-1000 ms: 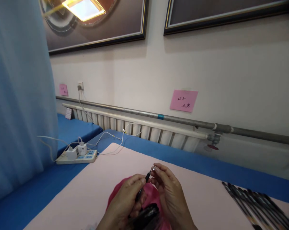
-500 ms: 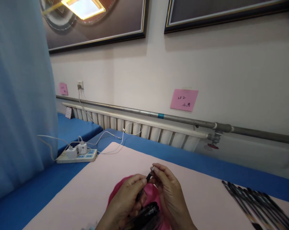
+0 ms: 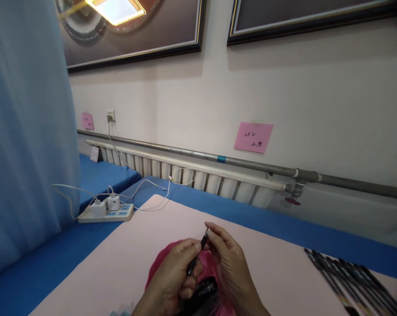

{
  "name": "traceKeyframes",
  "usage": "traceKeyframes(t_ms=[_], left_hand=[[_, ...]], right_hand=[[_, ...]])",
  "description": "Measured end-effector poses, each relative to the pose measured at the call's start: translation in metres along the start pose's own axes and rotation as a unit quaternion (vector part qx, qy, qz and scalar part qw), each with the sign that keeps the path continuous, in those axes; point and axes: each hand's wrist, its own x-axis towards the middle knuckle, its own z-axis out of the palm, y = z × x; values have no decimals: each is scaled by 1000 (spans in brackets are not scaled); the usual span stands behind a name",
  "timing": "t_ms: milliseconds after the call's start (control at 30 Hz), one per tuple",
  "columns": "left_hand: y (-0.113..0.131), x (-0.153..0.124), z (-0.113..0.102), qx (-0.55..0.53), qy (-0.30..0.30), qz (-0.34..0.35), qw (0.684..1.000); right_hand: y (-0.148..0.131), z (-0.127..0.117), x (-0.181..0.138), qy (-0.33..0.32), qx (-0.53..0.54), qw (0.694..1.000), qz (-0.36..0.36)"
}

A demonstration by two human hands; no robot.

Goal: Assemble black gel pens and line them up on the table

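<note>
My left hand [image 3: 170,276] grips a thin black pen-like stick [image 3: 203,241] between thumb and fingers, its length slanting up to the right. At its upper end is a small shiny silvery or clear tip, which my right hand [image 3: 231,261] pinches between thumb and forefinger. Just below my hands lies a glossy black bundle [image 3: 203,292], partly covered by my left hand and seemingly in clear plastic. Behind it is a round, bright pink thing [image 3: 159,260], mostly hidden by my hands. A pale pink sheet [image 3: 277,272] lies underneath.
Several slim dark sticks [image 3: 352,272] lie in a row at the right. A white power strip [image 3: 102,216] with plugged-in chargers and cables sits at the left on the blue surface [image 3: 244,215]. A radiator [image 3: 185,175] and pipe run along the wall. A blue curtain [image 3: 27,131] hangs left.
My right fingertips have shifted slightly left and closer around the tip of the stick. More of the stick's lower part now shows in my left hand.
</note>
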Motion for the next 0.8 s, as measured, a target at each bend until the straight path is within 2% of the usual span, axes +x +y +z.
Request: traceKeyframes(t_ms=[167, 433, 667, 800], left_hand=[[-1, 1, -1, -27, -4, -8, 1000], [-5, 4, 4, 36, 14, 11, 999], [-7, -1, 9, -20, -43, 10, 999], [-8, -11, 19, -44, -86, -4, 995]], right_hand=[[-8, 5, -3, -23, 47, 997, 60], [-6, 3, -1, -9, 7, 999, 33], [-19, 6, -17, -39, 47, 997, 40], [-36, -8, -35, -61, 49, 996, 34]])
